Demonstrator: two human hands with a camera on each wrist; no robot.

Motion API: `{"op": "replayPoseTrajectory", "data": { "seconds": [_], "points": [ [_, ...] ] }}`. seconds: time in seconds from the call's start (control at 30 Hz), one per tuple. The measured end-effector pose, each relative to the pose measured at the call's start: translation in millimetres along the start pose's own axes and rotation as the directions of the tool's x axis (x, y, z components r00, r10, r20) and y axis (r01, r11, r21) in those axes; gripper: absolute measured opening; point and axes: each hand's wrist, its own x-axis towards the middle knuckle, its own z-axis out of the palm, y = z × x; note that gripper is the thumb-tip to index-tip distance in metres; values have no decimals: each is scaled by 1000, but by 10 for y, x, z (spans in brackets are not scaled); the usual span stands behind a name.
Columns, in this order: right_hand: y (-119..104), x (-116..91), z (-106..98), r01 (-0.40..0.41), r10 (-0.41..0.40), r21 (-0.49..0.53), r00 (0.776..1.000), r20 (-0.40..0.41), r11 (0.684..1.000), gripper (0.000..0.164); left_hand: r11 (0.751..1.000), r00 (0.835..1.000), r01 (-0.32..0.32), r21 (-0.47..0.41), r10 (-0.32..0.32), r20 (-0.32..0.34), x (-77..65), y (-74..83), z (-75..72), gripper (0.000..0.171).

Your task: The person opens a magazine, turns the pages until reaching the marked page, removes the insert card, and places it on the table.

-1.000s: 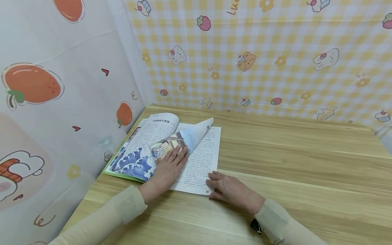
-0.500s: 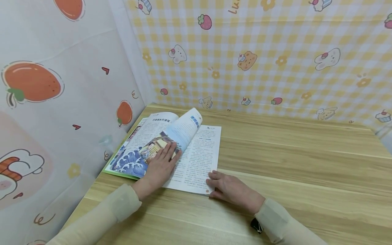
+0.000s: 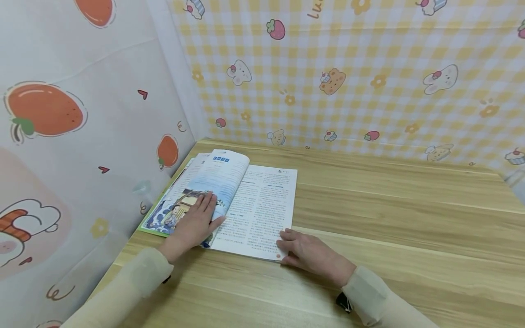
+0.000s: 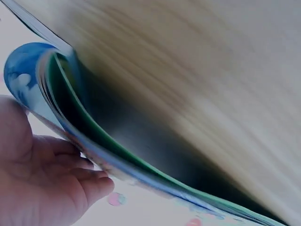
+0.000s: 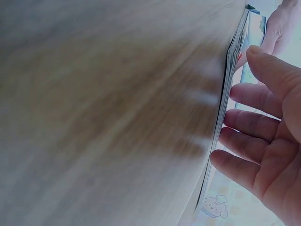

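An open magazine (image 3: 266, 209) lies at the left of the table. Its turned left page (image 3: 223, 175) bulges near the spine and carries blue heading print and a coloured picture of people. With fingers extended, my left hand (image 3: 192, 226) presses on that picture. The left wrist view shows this hand (image 4: 42, 179) over the curved pages, whose green cover (image 4: 122, 153) lies beneath. At the lower right corner, my right hand (image 3: 313, 255) touches the right page's edge. In the right wrist view its relaxed, spread fingers (image 5: 249, 125) rest against the magazine's edge (image 5: 225, 94).
The wooden table (image 3: 389, 214) extends to the right of the magazine. A patterned white cloth wall (image 3: 119, 123) borders the left side, and a yellow checked cloth (image 3: 361, 59) closes off the back. A small black object (image 3: 343, 302) is at the right sleeve's cuff.
My left hand has slid leftward and slightly down, and the page under it has turned over from the right onto the left side. The right hand has stayed at the corner.
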Motion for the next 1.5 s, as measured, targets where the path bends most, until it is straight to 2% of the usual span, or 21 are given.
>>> {"op": "replayPoseTrajectory", "data": {
  "seconds": [0.23, 0.33, 0.43, 0.57, 0.77, 1.0, 1.23, 1.4, 1.5],
  "points": [
    [0, 6, 8, -1, 1, 4, 1000, -3, 1000, 35, 983, 995, 91, -159, -81, 66, -22, -334, 21, 72],
    [1, 5, 8, -4, 4, 8, 1000, -3, 1000, 35, 979, 992, 108, -171, -94, 88, -39, -446, 31, 72],
    [1, 3, 2, -7, 7, 17, 1000, -3, 1000, 35, 984, 993, 100, -148, -88, 82, -38, -504, 38, 71],
    [6, 6, 1, -5, 5, 26, 1000, -5, 1000, 35, 991, 994, 93, -97, -87, 71, -26, -504, 31, 69],
    [17, 24, 16, 14, -14, 12, 1000, -17, 1000, 26, 993, 989, 120, -21, -118, 94, -24, -458, 45, 65],
    [11, 49, 34, 85, -90, -71, 993, -79, 994, 4, 988, 983, 151, -14, -148, 105, -15, -445, 84, 65],
    [-1, 38, 37, 108, -118, -110, 988, -98, 988, 11, 988, 984, 153, -9, -152, 98, -20, -426, 99, 64],
    [-17, 32, 14, 98, -107, -95, 990, -94, 991, 9, 990, 988, 141, -13, -140, 71, -49, -398, 77, 63],
    [-25, 33, 4, 80, -86, -65, 992, -94, 995, 14, 992, 992, 121, -24, -120, 41, -63, -381, 60, 62]
  ]
}}
